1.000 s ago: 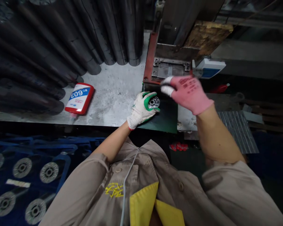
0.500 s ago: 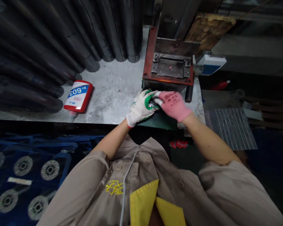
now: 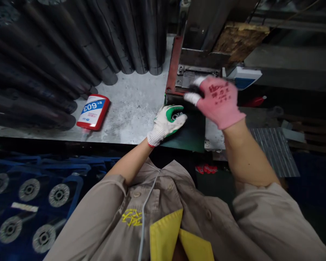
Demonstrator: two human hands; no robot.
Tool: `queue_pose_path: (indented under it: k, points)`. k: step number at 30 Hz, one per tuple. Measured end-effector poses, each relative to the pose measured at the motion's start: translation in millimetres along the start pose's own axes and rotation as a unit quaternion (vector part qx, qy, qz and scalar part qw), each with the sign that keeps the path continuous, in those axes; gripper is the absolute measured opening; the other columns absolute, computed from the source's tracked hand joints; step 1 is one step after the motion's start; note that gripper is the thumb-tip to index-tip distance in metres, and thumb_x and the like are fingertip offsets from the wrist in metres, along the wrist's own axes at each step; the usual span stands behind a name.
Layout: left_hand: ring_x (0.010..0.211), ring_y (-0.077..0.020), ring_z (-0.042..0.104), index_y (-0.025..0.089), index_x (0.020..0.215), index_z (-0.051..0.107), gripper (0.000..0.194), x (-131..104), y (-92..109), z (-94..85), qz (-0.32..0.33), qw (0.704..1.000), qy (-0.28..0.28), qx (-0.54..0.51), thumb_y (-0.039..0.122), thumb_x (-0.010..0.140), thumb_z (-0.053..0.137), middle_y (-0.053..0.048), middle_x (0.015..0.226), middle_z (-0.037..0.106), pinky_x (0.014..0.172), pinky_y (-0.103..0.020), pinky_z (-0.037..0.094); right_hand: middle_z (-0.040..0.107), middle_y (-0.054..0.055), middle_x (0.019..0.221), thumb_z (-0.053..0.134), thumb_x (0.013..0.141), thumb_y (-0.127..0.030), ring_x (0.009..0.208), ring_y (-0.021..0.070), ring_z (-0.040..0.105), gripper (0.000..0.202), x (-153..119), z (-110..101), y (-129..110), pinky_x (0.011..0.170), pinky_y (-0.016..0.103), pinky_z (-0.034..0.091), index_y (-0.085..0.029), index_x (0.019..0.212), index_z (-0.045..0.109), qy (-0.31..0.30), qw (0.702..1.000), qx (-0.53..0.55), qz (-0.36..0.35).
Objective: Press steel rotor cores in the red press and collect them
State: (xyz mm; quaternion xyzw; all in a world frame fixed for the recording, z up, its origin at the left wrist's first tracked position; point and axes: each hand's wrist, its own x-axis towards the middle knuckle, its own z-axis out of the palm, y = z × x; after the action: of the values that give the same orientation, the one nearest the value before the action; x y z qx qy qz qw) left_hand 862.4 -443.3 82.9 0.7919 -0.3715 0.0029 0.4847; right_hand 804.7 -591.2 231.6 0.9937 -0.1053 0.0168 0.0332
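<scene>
My left hand [image 3: 167,121], in a white glove with green coating, is closed around a small round metal part [image 3: 176,116] at the table's front edge. The part's patterned end shows between thumb and fingers; the rest is hidden. My right hand [image 3: 216,101], in a pink glove with white fingertips, is above the front of a metal fixture [image 3: 183,80] on a red base [image 3: 172,69]. Its thumb and forefinger are bent around something dark that I cannot make out, blurred by motion. The hand covers the fixture's right part.
Long dark cylinders [image 3: 125,54] lie along the table's [image 3: 130,101] left and back. A red BT-603 bottle [image 3: 93,112] lies at the front left. Right of the fixture is a white-and-blue box [image 3: 246,77]. Below left, blue racks [image 3: 67,166] hold several cylindrical stacks.
My right hand has left the part in my left hand and moved up and right over the fixture. My left hand stays in place around the part, which shows more clearly now.
</scene>
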Motion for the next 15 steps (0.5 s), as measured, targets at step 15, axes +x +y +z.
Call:
queue_pose_path:
  k: [15]
  points:
    - [0.138, -0.0343, 0.057, 0.021, 0.146, 0.063, 0.083, -9, -6, -3.4, 0.009, 0.995, -0.029, 0.095, 0.071, 0.081, 0.077, -0.016, 0.146, 0.062, 0.121, -0.050, 0.044, 0.075, 0.012, 0.124, 0.043, 0.108, -0.030, 0.113, 0.0280, 0.066, 0.036, -21, 55, 10, 0.096, 0.038, 0.047, -0.018, 0.125, 0.072, -0.037, 0.993, 0.075, -0.081]
